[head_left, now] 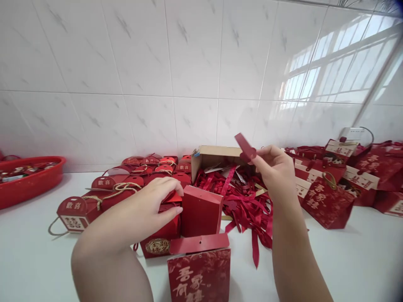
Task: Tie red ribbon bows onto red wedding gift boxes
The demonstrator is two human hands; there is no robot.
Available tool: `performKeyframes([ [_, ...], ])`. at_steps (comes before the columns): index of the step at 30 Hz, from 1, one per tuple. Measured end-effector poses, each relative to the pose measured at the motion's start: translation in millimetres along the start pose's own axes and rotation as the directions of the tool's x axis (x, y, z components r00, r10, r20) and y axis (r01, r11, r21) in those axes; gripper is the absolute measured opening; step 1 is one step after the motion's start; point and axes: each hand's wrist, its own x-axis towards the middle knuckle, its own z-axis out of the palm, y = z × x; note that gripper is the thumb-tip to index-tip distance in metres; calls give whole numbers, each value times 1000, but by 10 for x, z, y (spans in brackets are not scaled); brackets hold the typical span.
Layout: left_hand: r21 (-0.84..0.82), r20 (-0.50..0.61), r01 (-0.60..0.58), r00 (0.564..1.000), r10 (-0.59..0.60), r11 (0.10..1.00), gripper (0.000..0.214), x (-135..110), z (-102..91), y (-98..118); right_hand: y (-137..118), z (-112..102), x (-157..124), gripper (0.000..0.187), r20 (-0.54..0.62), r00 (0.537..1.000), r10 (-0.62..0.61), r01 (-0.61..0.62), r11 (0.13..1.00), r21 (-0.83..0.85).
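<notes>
My right hand [273, 165] is raised in front of the open cardboard box and pinches a dark red strip [244, 143] with a rounded end. My left hand [159, 199] has its thumb and fingers apart at the left edge of a plain red gift box [201, 209]; whether it touches that box I cannot tell. Below it stands a red box with a gold label [158, 246], partly hidden by the hand. Closest to me is a patterned red gift box [200, 272] with white characters, its top flap unfastened.
A cardboard box [220, 150] lies behind, with a heap of red ribbons [242, 205] spilling out. Rope-handled red boxes [74, 209] stand at left, beside a red basin [40, 184]. Several red gift bags [329, 201] fill the right side, against a tiled wall [195, 63].
</notes>
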Motion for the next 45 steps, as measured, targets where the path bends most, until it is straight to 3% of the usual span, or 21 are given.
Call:
performKeyframes([
  [3,8,77,17,997,-18,1000,24,97,22,67,-82,19,-128,10,142,989,-50,50,999,0],
  [7,-110,-81,31,996,-40,993,43,216,64,207,-118,89,-222,3,277,956,-97,92,995,30],
  [11,-293,-170,-77,985,27,953,47,263,83,390,-212,185,-338,7,422,891,-170,178,984,20],
  [15,-325,-126,-165,983,130,931,39,235,74,504,-277,222,-410,12,407,882,-239,249,968,29],
  [22,-353,-279,-243,949,146,904,12,256,77,546,-348,211,-432,16,344,817,-463,445,886,135],
  [26,-391,-292,-287,940,178,874,12,246,74,565,-379,199,-449,18,299,775,-556,528,831,178],
  [29,-401,-333,-337,920,207,852,16,248,87,560,-387,186,-454,20,287,779,-557,514,830,214],
  [34,-308,-469,-473,830,300,826,23,282,137,561,-388,187,-466,22,255,853,-455,384,879,282],
  [40,-106,-670,-535,661,337,838,20,339,195,581,-439,176,-500,11,250,943,-221,140,942,306],
  [45,55,-740,-547,539,402,835,25,376,240,572,-508,159,-538,11,442,893,-87,-75,939,336],
])
